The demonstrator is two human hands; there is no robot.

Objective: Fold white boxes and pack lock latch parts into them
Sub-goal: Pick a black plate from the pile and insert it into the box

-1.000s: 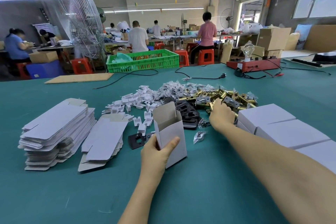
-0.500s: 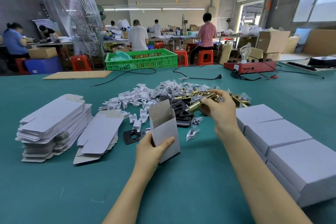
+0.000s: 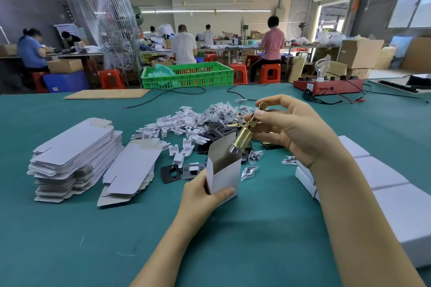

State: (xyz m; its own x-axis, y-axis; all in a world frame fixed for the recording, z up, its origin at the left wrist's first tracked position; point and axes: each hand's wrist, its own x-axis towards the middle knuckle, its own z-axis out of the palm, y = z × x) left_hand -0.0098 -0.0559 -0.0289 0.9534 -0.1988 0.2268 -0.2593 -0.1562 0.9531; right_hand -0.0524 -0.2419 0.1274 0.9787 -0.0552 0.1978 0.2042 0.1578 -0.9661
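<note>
My left hand (image 3: 198,196) grips an upright white box (image 3: 225,170), its top flap open. My right hand (image 3: 291,130) pinches a brass latch (image 3: 245,134), round end tilted toward the opening.

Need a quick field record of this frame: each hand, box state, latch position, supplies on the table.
left hand: grips the open white box near its base
right hand: pinches the brass latch
box state: upright, top flap open
latch position: tilted, lower end at the box mouth, not yet inside
flat box blanks: two stacks, left
parts pile: behind the box
closed boxes: right
</note>
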